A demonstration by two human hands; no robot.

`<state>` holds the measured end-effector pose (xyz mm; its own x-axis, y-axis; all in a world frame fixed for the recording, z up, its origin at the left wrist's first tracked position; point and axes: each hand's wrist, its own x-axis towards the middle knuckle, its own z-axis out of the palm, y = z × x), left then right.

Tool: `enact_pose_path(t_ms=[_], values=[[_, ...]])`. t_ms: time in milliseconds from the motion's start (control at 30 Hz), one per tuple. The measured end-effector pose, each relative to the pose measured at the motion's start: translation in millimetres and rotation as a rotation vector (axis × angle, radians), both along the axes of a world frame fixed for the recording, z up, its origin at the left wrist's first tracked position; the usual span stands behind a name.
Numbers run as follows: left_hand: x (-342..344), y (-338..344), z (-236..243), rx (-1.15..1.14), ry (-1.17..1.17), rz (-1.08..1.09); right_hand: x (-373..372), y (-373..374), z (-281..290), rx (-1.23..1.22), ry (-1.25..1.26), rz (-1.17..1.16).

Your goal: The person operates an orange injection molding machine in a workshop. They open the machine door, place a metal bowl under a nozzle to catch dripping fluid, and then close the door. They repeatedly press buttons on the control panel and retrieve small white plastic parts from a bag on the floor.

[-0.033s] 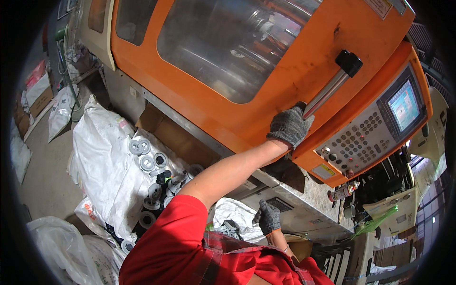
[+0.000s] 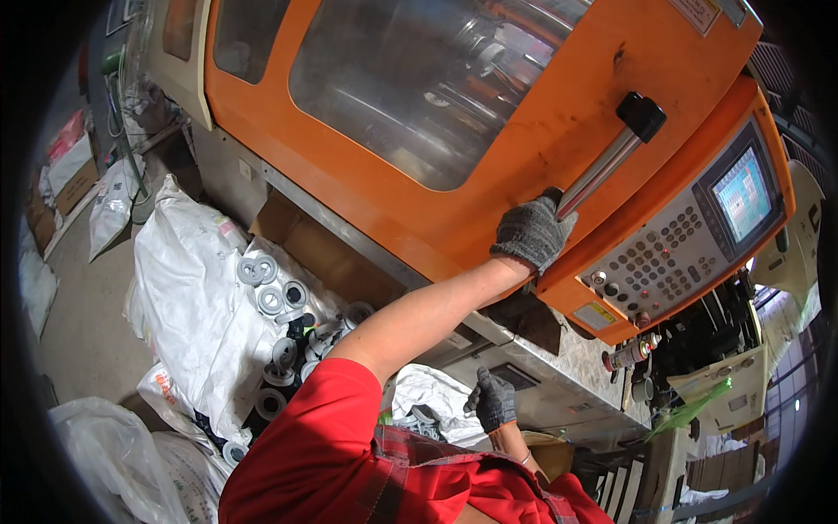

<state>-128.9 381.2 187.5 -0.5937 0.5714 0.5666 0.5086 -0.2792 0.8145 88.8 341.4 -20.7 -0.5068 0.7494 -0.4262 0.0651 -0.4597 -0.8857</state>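
Fingers of the left hand (image 2: 532, 231), in a grey knit glove, are curled shut around the lower end of the metal bar handle (image 2: 608, 162) on the orange sliding door (image 2: 524, 131) of the machine. The grip sits low on the bar, close to its bottom mount, which would give the outstretched arm a firm pull along the door's track. Above the fingers the bar runs up to a black end bracket (image 2: 642, 115). Beyond that, the door's large clear window (image 2: 419, 79) shows the metal works inside.

Just right of the fingers lies the control panel (image 2: 663, 253) with its rows of buttons and a small lit screen (image 2: 742, 194), within easy reach of the same arm.

Well below, the right hand (image 2: 494, 400), also gloved, hangs near the red shirt; its fingers look loosely bent and seem to hold nothing, though I cannot tell for sure. Left of and below both hands, white sacks (image 2: 188, 279) sit on the floor, one open and full of round grey rings (image 2: 271, 301), placed close under the machine.
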Motion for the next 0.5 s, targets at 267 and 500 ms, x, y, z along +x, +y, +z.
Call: enact_pose_path(t_ms=[267,500], values=[[6.1,1.1,1.0,0.025,-0.008,0.017,15.8,9.5,-3.9,0.079,-0.008,-0.024],[7.1,8.4,-0.6,-0.029,0.049,0.157,46.7,81.4,71.6,0.884,-0.320,-0.339]])
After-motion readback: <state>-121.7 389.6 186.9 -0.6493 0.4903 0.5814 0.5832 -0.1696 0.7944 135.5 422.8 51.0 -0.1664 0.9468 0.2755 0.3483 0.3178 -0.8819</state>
